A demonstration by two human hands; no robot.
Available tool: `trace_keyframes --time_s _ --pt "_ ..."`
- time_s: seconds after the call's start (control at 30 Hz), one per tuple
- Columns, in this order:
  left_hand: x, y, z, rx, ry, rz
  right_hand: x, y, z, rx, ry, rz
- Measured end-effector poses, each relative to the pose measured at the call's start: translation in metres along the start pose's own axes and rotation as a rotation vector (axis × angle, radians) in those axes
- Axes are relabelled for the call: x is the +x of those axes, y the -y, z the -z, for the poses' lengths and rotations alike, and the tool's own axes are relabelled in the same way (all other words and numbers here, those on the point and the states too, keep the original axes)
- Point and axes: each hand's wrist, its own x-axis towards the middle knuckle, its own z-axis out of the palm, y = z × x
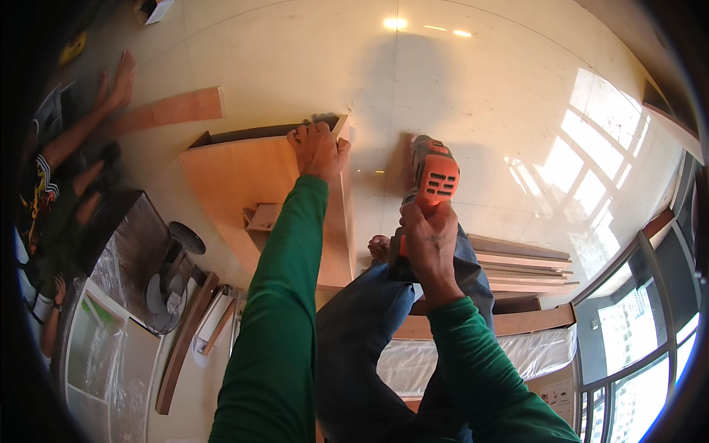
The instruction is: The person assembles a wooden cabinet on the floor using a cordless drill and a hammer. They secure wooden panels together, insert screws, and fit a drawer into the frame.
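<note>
An open-topped wooden box (pixel 240 173), like a drawer or cabinet carcass, stands on the floor left of my legs. My left hand (pixel 319 150) is closed over its far right corner, the fingers curled over the upper edge. A small wooden block or bracket (pixel 263 216) sticks out from the box's side, partly behind my left sleeve. My right hand (pixel 432 240) is wrapped round the handle of an orange and black cordless drill (pixel 438 177), held above my right leg. The drill's front end points away from me, and its tip is hidden.
Several wooden boards (pixel 524 266) lie stacked to the right of my legs. A loose plank (pixel 177 108) rests on the pale floor (pixel 480 81) at far left, near another person's bare leg (pixel 88 125). Plastic-wrapped furniture (pixel 111 332) and a fan-like round object (pixel 166 295) stand lower left; windows (pixel 635 347) border the right.
</note>
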Motion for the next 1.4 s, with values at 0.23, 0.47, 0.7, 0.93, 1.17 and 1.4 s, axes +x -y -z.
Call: trace_keyframes --time_s 0.23,0.47,0.7,0.93,1.17,1.4 --pt "-0.001 -0.001 0.001 -0.003 0.012 0.008 -0.003 0.012 -0.002 0.097 0.036 -0.044" --pt "0.0 -0.003 0.002 0.012 0.029 0.016 0.007 -0.012 -0.008 0.029 0.015 0.076" --pt "0.001 -0.003 0.001 0.003 0.002 0.003 0.012 -0.012 -0.002 0.021 0.016 0.046" --pt "-0.001 0.004 0.0 0.007 0.023 0.017 0.008 0.002 -0.003 0.103 0.06 -0.029" --pt "-0.006 -0.002 0.009 -0.001 0.016 0.048 0.008 0.002 -0.003 0.058 0.049 -0.023" --pt "-0.002 -0.006 0.014 -0.055 0.141 0.053 0.006 -0.002 -0.016 0.105 0.013 0.066"
